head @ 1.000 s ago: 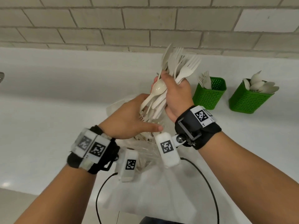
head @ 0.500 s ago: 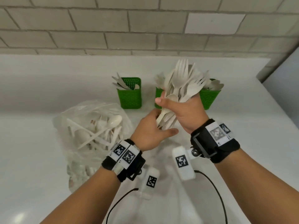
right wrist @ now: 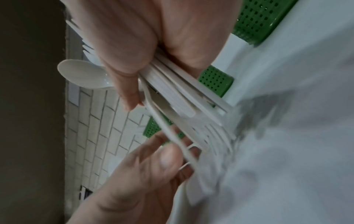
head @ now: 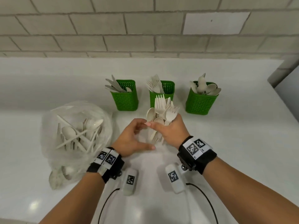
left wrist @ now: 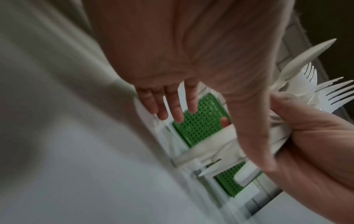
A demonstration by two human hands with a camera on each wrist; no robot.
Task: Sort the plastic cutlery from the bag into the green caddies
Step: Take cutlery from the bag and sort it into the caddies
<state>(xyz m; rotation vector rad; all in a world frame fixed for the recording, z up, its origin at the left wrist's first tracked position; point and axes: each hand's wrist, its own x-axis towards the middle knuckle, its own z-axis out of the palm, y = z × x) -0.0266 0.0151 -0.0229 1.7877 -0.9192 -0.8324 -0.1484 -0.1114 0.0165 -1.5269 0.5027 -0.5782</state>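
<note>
One mixed bundle [head: 163, 117] clenched in my R hand [head: 171, 131]; L hand [head: 131, 139] loose, empty. Pull one pc at a time w/ L, keep R tight.

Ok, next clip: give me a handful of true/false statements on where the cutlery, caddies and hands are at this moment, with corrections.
1. The right hand grips a mixed bundle of forks and spoons. True.
2. Three green caddies stand in a row near the wall. True: the left caddy, middle caddy and right caddy.
3. The right caddy holds forks. False: it holds spoons; forks are in the middle caddy.
4. The plastic bag is empty. False: it still contains cutlery.
5. The left hand is inside the bag. False: it is beside the bundle, to the right of the bag.
</note>
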